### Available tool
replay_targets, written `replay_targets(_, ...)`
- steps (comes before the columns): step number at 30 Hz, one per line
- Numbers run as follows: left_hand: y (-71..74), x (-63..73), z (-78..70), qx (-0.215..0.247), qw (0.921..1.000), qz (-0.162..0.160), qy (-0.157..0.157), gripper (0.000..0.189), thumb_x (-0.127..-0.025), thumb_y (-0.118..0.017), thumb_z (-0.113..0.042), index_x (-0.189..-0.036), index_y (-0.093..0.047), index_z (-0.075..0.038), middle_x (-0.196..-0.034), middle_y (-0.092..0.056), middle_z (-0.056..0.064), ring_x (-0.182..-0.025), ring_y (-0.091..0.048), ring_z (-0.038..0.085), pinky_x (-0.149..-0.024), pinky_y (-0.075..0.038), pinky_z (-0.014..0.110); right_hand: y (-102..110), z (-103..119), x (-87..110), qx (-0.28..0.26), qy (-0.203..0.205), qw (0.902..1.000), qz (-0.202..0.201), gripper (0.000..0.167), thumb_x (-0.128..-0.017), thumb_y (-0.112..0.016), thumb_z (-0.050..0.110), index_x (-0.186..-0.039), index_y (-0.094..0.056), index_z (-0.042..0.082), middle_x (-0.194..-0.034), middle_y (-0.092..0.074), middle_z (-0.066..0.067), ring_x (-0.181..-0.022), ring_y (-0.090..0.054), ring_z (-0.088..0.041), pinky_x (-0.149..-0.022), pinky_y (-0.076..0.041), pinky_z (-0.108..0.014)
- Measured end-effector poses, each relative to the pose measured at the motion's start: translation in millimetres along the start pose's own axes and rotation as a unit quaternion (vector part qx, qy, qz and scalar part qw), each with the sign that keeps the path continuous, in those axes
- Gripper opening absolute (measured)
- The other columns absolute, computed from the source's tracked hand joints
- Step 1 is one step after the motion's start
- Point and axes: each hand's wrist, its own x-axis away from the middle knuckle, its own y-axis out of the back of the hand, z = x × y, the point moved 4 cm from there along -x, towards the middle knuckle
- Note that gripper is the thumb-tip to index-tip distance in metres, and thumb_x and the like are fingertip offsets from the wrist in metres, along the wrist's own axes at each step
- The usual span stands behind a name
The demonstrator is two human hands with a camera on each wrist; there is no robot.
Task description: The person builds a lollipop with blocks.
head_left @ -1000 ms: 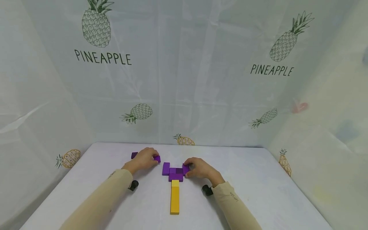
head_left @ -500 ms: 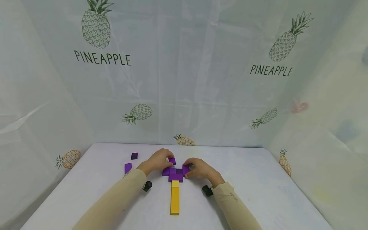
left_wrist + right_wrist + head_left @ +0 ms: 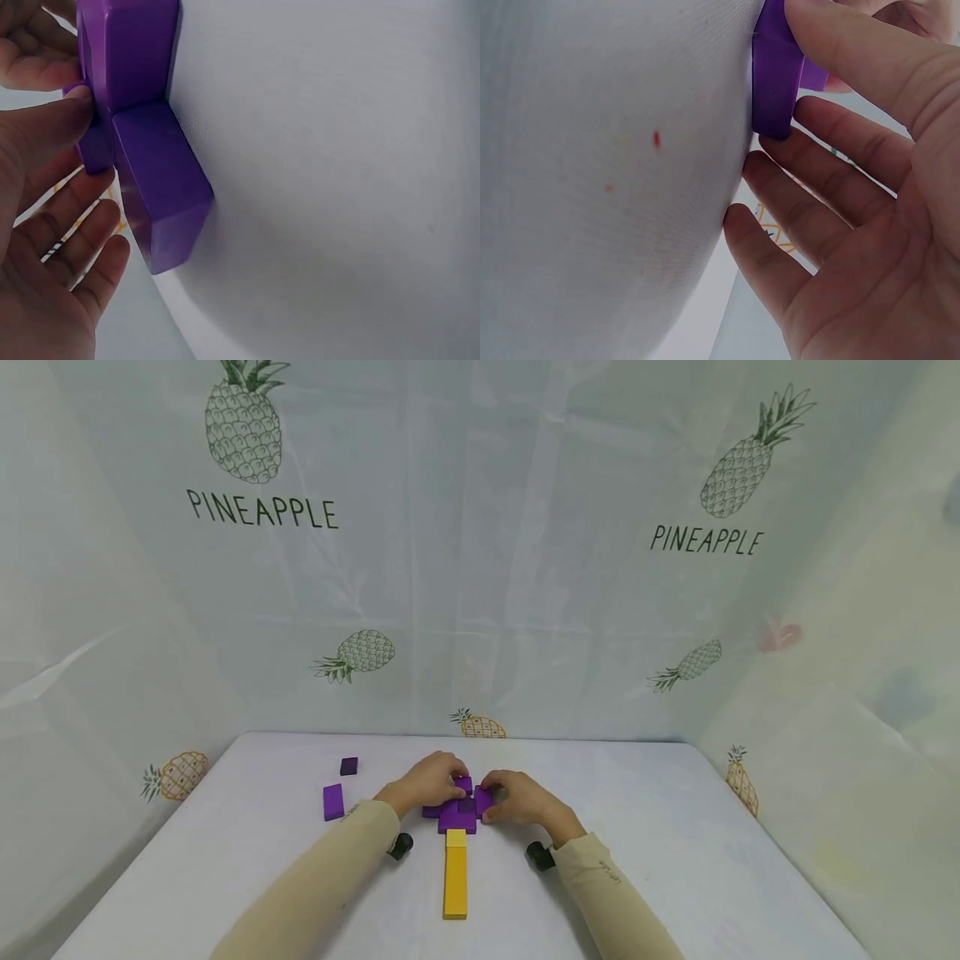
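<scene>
In the head view my left hand (image 3: 429, 781) pinches a small purple block (image 3: 464, 785) at the far side of a cluster of purple blocks. My right hand (image 3: 522, 797) grips an upright-lying purple block (image 3: 483, 800) on the cluster's right, thumb near, fingers far. Between them sits a dark purple square (image 3: 467, 806), with a wide purple block (image 3: 457, 824) in front. A left purple block (image 3: 431, 812) is partly behind the left hand. In the left wrist view the thumb presses the small block (image 3: 96, 146). The right wrist view shows fingertips at the right block (image 3: 776, 82).
A yellow square block (image 3: 456, 838) and a long yellow block (image 3: 455, 882) run from the cluster toward the near edge. Farther left lie a loose purple block (image 3: 333, 802) and a dark purple square block (image 3: 348, 766). A pineapple-print curtain (image 3: 480, 568) surrounds the white table (image 3: 637, 827).
My left hand has carried the small purple block rightward from the table's left to the cluster, beside the right-hand block. My right hand stays in place on its block.
</scene>
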Motion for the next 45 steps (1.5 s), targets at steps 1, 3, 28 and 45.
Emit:
replay_targets(1, -0.6, -0.7, -0.3, 0.001, 1.0000, 0.001, -0.002, 0.031, -0.084, -0.074, -0.026, -0.112, -0.068, -0.015, -0.101, -0.064, -0.004, -0.097, -0.055, 0.015, -0.093, -0.045, 0.036, 0.1, 0.4, 0.1, 0.001, 0.002, 1.0000, 0.000, 0.049, -0.075, -0.082, 0.024, -0.118, -0.062, 0.012, -0.118, -0.062, -0.004, -0.110, -0.055, -0.021, -0.101, -0.040, -0.045)
replay_targets(3, -1.3, -1.7, -1.4, 0.006, 1.0000, 0.006, -0.003, 0.030, -0.084, -0.074, -0.026, -0.111, -0.069, -0.015, -0.100, -0.065, -0.004, -0.096, -0.055, 0.015, -0.092, -0.046, 0.036, 0.3, 1.1, 0.2, 0.006, 0.008, 0.9999, 0.000, 0.049, -0.075, -0.082, 0.024, -0.118, -0.062, 0.011, -0.118, -0.062, -0.005, -0.110, -0.055, -0.021, -0.101, -0.040, -0.045)
replay_targets(28, -2.2, 0.4, -8.7, 0.050, 0.9984, 0.026, -0.006, 0.020, -0.088, -0.070, -0.017, -0.106, -0.070, -0.010, -0.098, -0.065, -0.001, -0.090, -0.056, 0.014, -0.090, -0.047, 0.036, 1.1, 2.1, 1.7, 0.000, 0.019, 0.9998, -0.004, 0.048, -0.076, -0.081, 0.023, -0.117, -0.062, 0.009, -0.118, -0.062, -0.005, -0.111, -0.054, -0.023, -0.100, -0.040, -0.045)
replay_targets(45, -2.6, 0.4, -8.0, 0.059, 0.9979, 0.026, 0.004, 0.024, -0.088, -0.069, -0.019, -0.110, -0.069, -0.009, -0.102, -0.066, 0.000, -0.092, -0.057, 0.014, -0.090, -0.048, 0.036, 1.9, 4.7, 3.1, 0.013, 0.024, 0.9996, -0.006, 0.048, -0.078, -0.080, 0.021, -0.119, -0.061, 0.005, -0.118, -0.062, -0.008, -0.112, -0.055, -0.025, -0.100, -0.041, -0.045)
